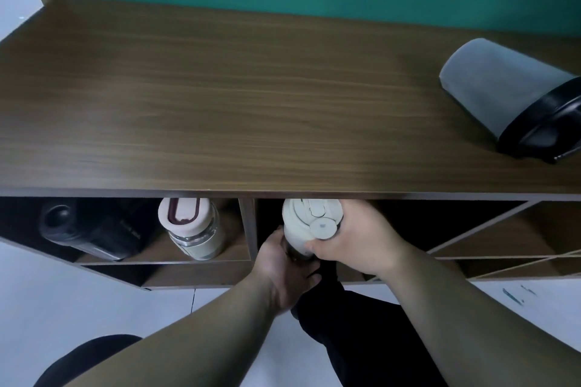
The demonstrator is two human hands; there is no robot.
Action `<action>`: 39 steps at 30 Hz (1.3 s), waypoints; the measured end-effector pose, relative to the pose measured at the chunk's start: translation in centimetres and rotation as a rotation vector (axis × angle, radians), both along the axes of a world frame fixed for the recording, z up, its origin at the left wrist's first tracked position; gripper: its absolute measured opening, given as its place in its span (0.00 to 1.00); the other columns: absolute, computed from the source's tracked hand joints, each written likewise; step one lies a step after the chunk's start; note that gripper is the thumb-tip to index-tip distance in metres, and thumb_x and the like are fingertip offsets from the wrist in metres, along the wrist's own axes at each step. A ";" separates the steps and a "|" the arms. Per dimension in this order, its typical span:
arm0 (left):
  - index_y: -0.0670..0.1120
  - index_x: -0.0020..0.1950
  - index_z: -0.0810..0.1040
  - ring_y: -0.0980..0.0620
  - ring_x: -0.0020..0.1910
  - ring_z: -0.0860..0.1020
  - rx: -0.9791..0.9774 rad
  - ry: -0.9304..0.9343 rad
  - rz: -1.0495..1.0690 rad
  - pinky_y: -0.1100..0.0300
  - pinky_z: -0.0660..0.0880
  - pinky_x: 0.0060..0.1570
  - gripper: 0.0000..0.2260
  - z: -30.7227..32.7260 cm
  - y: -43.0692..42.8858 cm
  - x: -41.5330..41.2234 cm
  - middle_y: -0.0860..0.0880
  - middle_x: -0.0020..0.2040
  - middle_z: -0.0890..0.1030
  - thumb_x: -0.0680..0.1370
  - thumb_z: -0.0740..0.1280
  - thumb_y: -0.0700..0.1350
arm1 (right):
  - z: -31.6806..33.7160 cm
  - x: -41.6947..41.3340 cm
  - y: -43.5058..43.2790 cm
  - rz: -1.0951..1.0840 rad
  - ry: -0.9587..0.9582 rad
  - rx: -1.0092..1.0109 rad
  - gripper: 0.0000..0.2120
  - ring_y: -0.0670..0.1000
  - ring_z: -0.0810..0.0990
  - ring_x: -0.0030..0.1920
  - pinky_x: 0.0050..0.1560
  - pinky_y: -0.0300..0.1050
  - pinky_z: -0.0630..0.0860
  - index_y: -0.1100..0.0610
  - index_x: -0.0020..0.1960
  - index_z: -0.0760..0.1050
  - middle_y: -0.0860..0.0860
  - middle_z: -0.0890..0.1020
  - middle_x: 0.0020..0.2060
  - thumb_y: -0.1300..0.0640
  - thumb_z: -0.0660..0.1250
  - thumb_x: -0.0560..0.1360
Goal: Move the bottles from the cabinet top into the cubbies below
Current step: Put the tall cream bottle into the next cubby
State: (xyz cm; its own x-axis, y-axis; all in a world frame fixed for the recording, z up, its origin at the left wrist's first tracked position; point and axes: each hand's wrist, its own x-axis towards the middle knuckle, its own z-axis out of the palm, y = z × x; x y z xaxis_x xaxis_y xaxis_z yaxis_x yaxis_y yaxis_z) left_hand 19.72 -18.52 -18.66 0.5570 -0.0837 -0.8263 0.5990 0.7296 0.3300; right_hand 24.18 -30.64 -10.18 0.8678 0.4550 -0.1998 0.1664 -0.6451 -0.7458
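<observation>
Standing upright at the mouth of the cubby just right of the centre divider (248,226), the cream-lidded bottle (309,223) is clamped by both hands: the right hand (358,239) wraps its lid and upper body, the left hand (283,264) cups it lower down. Left of the divider, in the neighbouring cubby, stand a glass bottle with a pink lid (193,229) and, further left, a black bottle (91,229). Above on the cabinet top (251,97), far right of the divider, a grey bottle with a black lid (509,97) stands alone
</observation>
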 end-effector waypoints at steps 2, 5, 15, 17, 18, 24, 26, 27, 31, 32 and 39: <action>0.49 0.64 0.82 0.41 0.63 0.78 -0.027 0.012 0.034 0.46 0.69 0.61 0.23 -0.3 0.0 0.2 0.45 0.58 0.84 0.79 0.57 0.59 | -0.1 0.1 0.0 -0.003 0.017 0.015 0.13 0.33 0.82 0.42 0.44 0.31 0.76 0.40 0.39 0.80 0.30 0.83 0.40 0.54 0.80 0.62; 0.50 0.64 0.81 0.41 0.63 0.78 -0.056 0.007 0.060 0.46 0.68 0.62 0.22 -0.4 0.0 0.6 0.45 0.57 0.84 0.79 0.57 0.58 | -0.2 0.3 0.1 -0.016 0.048 0.031 0.13 0.33 0.82 0.43 0.45 0.31 0.76 0.39 0.38 0.80 0.30 0.84 0.40 0.54 0.80 0.62; 0.46 0.61 0.81 0.42 0.53 0.80 -0.053 0.006 0.068 0.49 0.72 0.54 0.21 0.3 0.3 1.1 0.43 0.51 0.84 0.80 0.58 0.57 | -0.2 -0.2 0.4 -0.073 -0.019 0.082 0.15 0.35 0.82 0.45 0.48 0.40 0.80 0.43 0.45 0.81 0.34 0.85 0.43 0.50 0.80 0.60; 0.46 0.62 0.81 0.41 0.60 0.79 -0.031 0.003 0.024 0.47 0.70 0.60 0.22 0.3 0.4 0.9 0.43 0.56 0.84 0.79 0.58 0.59 | -0.4 -0.1 0.4 -0.075 -0.010 0.087 0.16 0.35 0.82 0.45 0.49 0.40 0.80 0.44 0.46 0.81 0.34 0.85 0.43 0.53 0.80 0.60; 0.47 0.63 0.81 0.40 0.63 0.78 -0.027 0.002 0.009 0.46 0.68 0.63 0.23 0.2 0.5 0.8 0.43 0.59 0.83 0.79 0.57 0.59 | -0.4 -0.1 0.4 -0.075 0.008 0.088 0.18 0.36 0.83 0.46 0.51 0.42 0.80 0.45 0.48 0.80 0.36 0.85 0.44 0.54 0.81 0.60; 0.47 0.73 0.72 0.40 0.71 0.71 0.032 0.033 -0.121 0.42 0.62 0.71 0.31 0.0 0.8 -1.0 0.41 0.70 0.76 0.79 0.50 0.64 | -0.1 -0.5 -1.7 -0.044 -0.051 -0.041 0.38 0.42 0.71 0.68 0.69 0.43 0.68 0.38 0.69 0.63 0.40 0.72 0.67 0.54 0.75 0.63; 0.46 0.76 0.67 0.39 0.74 0.68 0.033 0.037 -0.189 0.42 0.61 0.72 0.31 0.7 0.9 -1.8 0.37 0.75 0.70 0.81 0.47 0.63 | 0.9 -1.2 -3.1 -0.058 -0.025 -0.032 0.37 0.40 0.68 0.68 0.67 0.40 0.65 0.36 0.69 0.62 0.38 0.68 0.67 0.58 0.71 0.66; 0.42 0.76 0.68 0.39 0.70 0.72 0.062 0.037 -0.230 0.42 0.66 0.68 0.31 1.1 0.9 -2.2 0.37 0.74 0.71 0.82 0.49 0.61 | 1.4 -1.7 -3.8 -0.073 -0.002 -0.022 0.36 0.40 0.68 0.67 0.66 0.39 0.65 0.37 0.69 0.64 0.37 0.68 0.67 0.60 0.70 0.66; 0.42 0.66 0.77 0.44 0.50 0.82 0.202 -0.047 -0.407 0.51 0.74 0.46 0.21 3.2 0.4 -4.0 0.41 0.58 0.84 0.82 0.56 0.53 | 3.0 -3.5 -5.5 -0.241 0.011 0.041 0.28 0.40 0.75 0.63 0.67 0.44 0.69 0.44 0.66 0.74 0.40 0.77 0.64 0.63 0.67 0.69; 0.43 0.64 0.78 0.45 0.48 0.82 0.228 -0.073 -0.436 0.52 0.74 0.44 0.19 3.8 0.1 -4.4 0.43 0.55 0.85 0.82 0.57 0.53 | 3.4 -4.1 -5.7 -0.311 0.003 0.087 0.24 0.39 0.77 0.60 0.67 0.45 0.71 0.44 0.62 0.78 0.41 0.81 0.59 0.65 0.67 0.71; 0.47 0.60 0.81 0.46 0.53 0.85 0.353 -0.384 -0.527 0.50 0.79 0.55 0.15 7.2 -1.0 -5.9 0.48 0.51 0.88 0.82 0.61 0.53 | 6.9 -7.8 -7.2 -0.784 -0.221 0.284 0.08 0.47 0.84 0.47 0.53 0.51 0.79 0.45 0.47 0.82 0.45 0.86 0.41 0.58 0.69 0.75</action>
State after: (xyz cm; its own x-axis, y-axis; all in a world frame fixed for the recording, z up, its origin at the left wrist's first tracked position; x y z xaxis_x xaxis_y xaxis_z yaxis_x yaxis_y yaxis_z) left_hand 13.86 -19.52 -11.43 0.7715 -0.1853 -0.6086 0.6358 0.1883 0.7485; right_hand 16.40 -37.87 -3.29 0.9577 -0.2846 0.0416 -0.0883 -0.4288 -0.8991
